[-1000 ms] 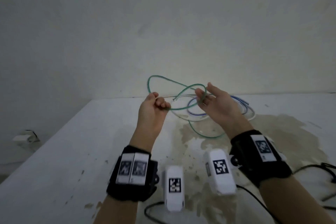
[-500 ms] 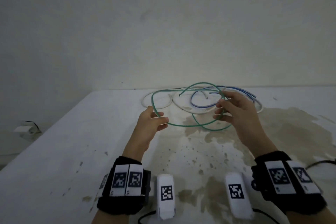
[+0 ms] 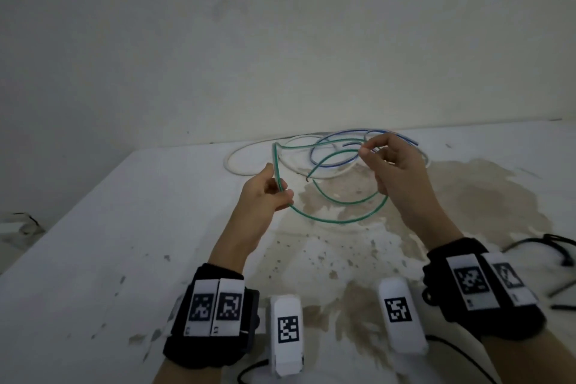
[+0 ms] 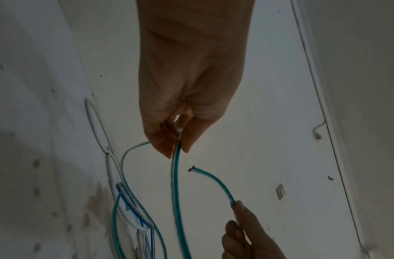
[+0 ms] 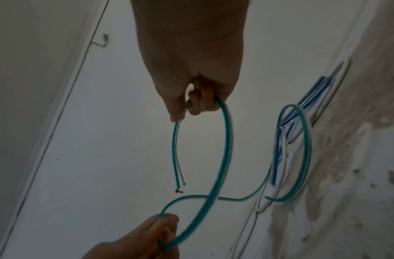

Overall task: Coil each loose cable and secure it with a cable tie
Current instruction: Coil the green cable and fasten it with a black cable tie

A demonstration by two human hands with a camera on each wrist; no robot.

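Observation:
A thin green cable (image 3: pixel 339 221) hangs in loose loops between both hands above the stained white table (image 3: pixel 124 259). My left hand (image 3: pixel 282 193) pinches the green cable (image 4: pixel 176 184) between thumb and fingers, with a bend rising above the fist. My right hand (image 3: pixel 366 150) pinches it close to one end, and that short free end (image 5: pixel 177 157) hangs down in the right wrist view. My left hand (image 5: pixel 160 233) shows at the bottom of that view, gripping the lower loop. A blue cable (image 3: pixel 314 153) and a white cable (image 3: pixel 237 162) lie uncoiled at the table's far side.
Black cable (image 3: pixel 558 246) and thin black strips (image 3: pixel 564 307) lie at the table's right edge. A plain wall (image 3: pixel 280 40) stands right behind the table. The table's left edge drops off to a floor with a small white object (image 3: pixel 12 227).
Both hands have come down from a raised, close position and moved apart over the table. The green loop between them has widened, and the right hand has shifted right.

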